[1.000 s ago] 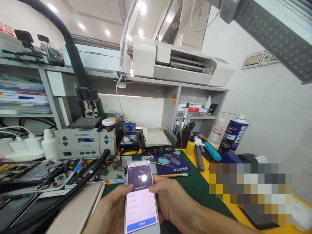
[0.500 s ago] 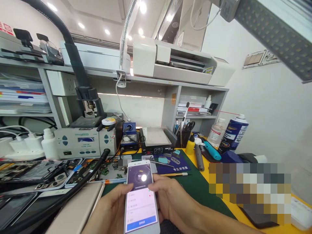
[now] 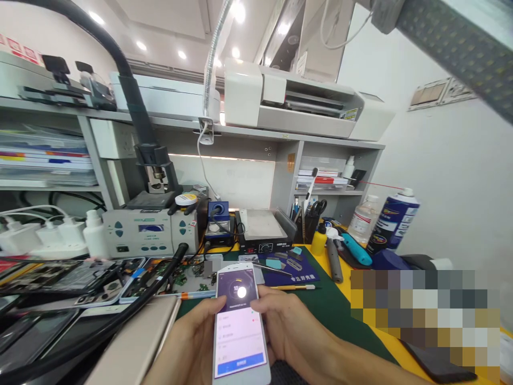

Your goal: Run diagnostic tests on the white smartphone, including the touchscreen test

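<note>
Between the two hands, low and central over the green mat, a white phone [image 3: 240, 321] was held upright-tilted, its screen lit with a purple dial panel above a pale list and a blue bar at the bottom edge.

Left hand [image 3: 188, 347]: curled round the phone's left edge from beneath, thumb lying across the upper left of the screen; closed on the phone.

Right hand [image 3: 288, 331]: wrapped behind the phone's right edge, thumb resting at the border of the purple panel; likewise closed on the phone.

Change over the last second: slight. Grip, thumb placement and screen content read the same as a second earlier (the dial and list looked unaltered); the whole scene had only drifted a little right and down in view, which points to a small head movement rather than any movement of the hands. Judged state: the phone was being read or operated, with no step visibly completed.

Beyond the hands: a blue pad [image 3: 288, 270] with small parts, a gold-handled tool [image 3: 292, 287] just beside it.

Left of the left hand: opened phone frames [image 3: 132, 275] on the surface, a gold phone back [image 3: 136, 347] nearest.

Far right: a blue spray can [image 3: 395, 222].
</note>
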The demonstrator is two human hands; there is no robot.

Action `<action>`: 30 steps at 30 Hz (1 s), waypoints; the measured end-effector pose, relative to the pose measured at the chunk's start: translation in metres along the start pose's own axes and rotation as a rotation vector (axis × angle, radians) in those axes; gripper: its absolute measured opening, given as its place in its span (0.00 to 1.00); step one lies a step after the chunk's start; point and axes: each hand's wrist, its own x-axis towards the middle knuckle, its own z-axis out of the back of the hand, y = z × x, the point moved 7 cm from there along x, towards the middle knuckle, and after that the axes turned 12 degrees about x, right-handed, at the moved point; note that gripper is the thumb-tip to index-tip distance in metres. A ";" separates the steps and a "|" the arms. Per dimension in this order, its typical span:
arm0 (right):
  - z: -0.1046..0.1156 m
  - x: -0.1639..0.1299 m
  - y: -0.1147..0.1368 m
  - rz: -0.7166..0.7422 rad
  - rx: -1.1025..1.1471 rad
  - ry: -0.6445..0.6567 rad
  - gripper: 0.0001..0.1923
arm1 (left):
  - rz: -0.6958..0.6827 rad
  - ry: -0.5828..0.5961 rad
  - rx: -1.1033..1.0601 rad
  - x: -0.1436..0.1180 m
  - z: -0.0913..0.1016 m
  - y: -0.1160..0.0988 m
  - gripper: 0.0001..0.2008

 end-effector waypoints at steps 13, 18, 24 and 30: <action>0.000 -0.002 -0.005 -0.016 0.062 0.060 0.21 | 0.017 0.082 -0.061 0.004 0.001 0.002 0.27; -0.002 -0.002 -0.003 -0.015 0.055 0.063 0.20 | -0.020 0.048 -0.075 0.004 0.000 0.000 0.27; -0.004 -0.003 -0.002 -0.008 0.055 0.055 0.19 | 0.013 0.038 -0.092 0.003 0.001 0.001 0.28; -0.003 -0.004 -0.003 -0.014 0.052 0.057 0.20 | 0.025 0.037 -0.099 0.004 0.003 0.001 0.28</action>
